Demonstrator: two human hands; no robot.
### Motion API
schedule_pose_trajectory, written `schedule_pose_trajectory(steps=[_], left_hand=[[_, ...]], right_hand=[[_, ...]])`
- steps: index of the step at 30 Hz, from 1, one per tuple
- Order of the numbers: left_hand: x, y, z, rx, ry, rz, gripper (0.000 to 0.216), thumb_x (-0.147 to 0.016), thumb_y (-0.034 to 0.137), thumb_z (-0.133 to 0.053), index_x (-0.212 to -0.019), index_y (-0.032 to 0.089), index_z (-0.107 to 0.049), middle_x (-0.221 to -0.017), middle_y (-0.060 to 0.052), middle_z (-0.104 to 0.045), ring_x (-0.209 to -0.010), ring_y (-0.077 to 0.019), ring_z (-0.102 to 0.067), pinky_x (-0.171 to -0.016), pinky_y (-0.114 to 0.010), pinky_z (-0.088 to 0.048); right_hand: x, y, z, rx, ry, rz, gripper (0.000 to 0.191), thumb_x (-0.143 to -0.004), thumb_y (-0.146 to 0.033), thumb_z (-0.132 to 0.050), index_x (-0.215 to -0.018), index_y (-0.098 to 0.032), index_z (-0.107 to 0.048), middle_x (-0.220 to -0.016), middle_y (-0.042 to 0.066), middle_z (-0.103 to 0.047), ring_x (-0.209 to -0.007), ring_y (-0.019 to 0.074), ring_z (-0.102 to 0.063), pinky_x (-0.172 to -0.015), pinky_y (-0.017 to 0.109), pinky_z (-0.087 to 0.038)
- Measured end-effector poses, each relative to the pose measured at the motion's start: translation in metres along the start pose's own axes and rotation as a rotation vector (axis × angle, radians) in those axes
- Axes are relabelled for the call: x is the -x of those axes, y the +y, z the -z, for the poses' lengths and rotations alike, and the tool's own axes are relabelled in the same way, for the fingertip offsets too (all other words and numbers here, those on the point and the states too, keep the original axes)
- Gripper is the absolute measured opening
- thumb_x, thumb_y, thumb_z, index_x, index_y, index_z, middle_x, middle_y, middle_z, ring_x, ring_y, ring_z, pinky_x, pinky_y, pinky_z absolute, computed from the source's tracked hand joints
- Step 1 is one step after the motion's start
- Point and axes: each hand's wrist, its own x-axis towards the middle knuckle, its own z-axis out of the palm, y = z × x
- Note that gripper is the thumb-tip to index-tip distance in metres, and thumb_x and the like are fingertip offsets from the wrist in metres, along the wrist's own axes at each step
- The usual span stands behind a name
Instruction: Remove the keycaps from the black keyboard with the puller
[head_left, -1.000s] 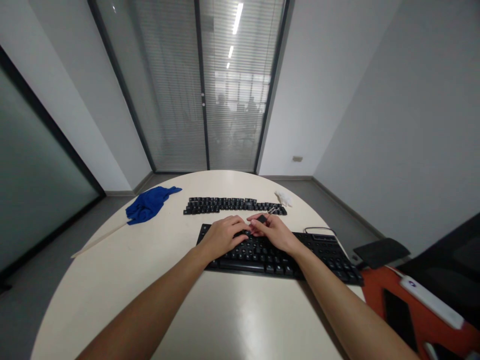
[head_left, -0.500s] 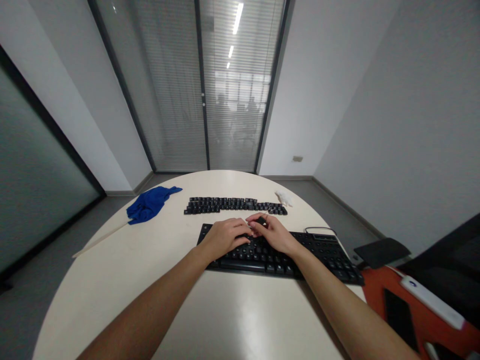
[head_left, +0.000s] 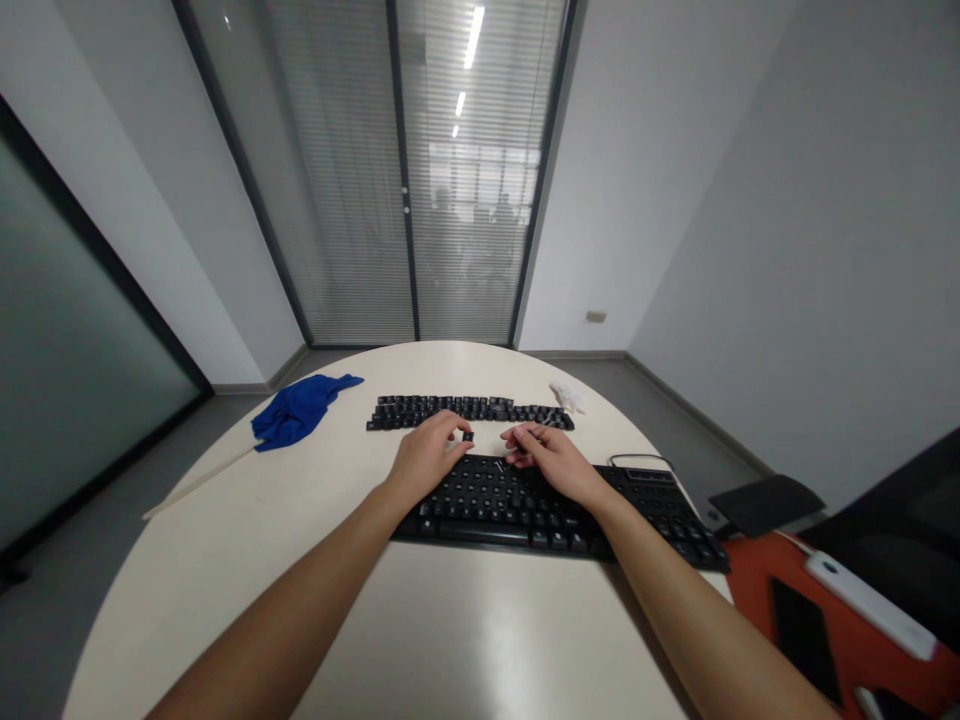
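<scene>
Pinched between the thumb and forefinger of my left hand [head_left: 429,448] is a small black keycap [head_left: 468,436], held just above the far edge of the black keyboard [head_left: 480,500]. My right hand [head_left: 553,455] hovers over the keyboard's far middle. Its fingers are closed round a small dark tool with thin wire prongs that looks like a keycap puller [head_left: 519,442]; most of it is hidden by the fingers. Beyond both hands, loose black keycaps [head_left: 480,408] lie in rows on the table. The keyboard's top row near my hands shows bare spots.
On the round cream table [head_left: 262,580], a blue cloth [head_left: 304,410] with a pale stick [head_left: 199,482] lies at left. A crumpled white piece [head_left: 568,396] rests at far right. Off the right edge, an orange seat holds a white power strip [head_left: 870,605] and dark phone [head_left: 804,635].
My left hand has moved left and away from my right hand, carrying a keycap. My right hand has shifted slightly, still gripping the tool.
</scene>
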Motion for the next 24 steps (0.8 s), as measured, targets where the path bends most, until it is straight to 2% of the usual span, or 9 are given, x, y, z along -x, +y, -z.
schedule_pose_trajectory(steps=[6,9,16,24], left_hand=[[-0.009,-0.017,0.009,-0.075,-0.004,0.048,0.018,-0.086,0.024,-0.066,-0.104,0.025,-0.067,-0.102,-0.001,-0.07,-0.087,-0.0191,-0.064,-0.081,-0.032,-0.05],[-0.015,-0.021,0.012,-0.13,0.024,0.097,0.018,-0.086,0.026,-0.067,-0.104,0.026,-0.069,-0.1,-0.001,-0.073,-0.088,-0.0215,-0.066,-0.08,-0.034,-0.051],[-0.03,-0.024,0.005,-0.358,-0.059,0.102,0.017,-0.085,0.027,-0.066,-0.101,0.026,-0.071,-0.109,-0.002,-0.072,-0.106,-0.0255,-0.061,-0.085,-0.034,-0.05],[-0.032,-0.031,-0.002,-0.427,-0.069,0.1,0.013,-0.083,0.026,-0.068,-0.094,0.023,-0.072,-0.107,-0.005,-0.071,-0.107,-0.0289,-0.057,-0.093,-0.042,-0.042]], right_hand=[[0.002,0.0,0.001,0.155,-0.042,0.076,0.048,-0.094,-0.058,-0.046,-0.099,-0.015,-0.068,-0.095,0.008,-0.067,-0.082,0.0175,-0.066,-0.079,0.032,-0.052],[0.003,0.0,0.002,0.241,-0.036,0.107,0.048,-0.096,-0.056,-0.043,-0.099,-0.015,-0.068,-0.096,0.008,-0.068,-0.084,0.0187,-0.066,-0.083,0.034,-0.051],[0.006,-0.007,0.0,0.341,-0.029,0.112,0.05,-0.097,-0.056,-0.04,-0.1,-0.016,-0.069,-0.094,0.009,-0.071,-0.084,0.0208,-0.067,-0.085,0.037,-0.05],[0.006,-0.009,-0.001,0.347,-0.03,0.097,0.049,-0.098,-0.055,-0.039,-0.102,-0.016,-0.069,-0.094,0.008,-0.071,-0.084,0.021,-0.066,-0.085,0.037,-0.05]])
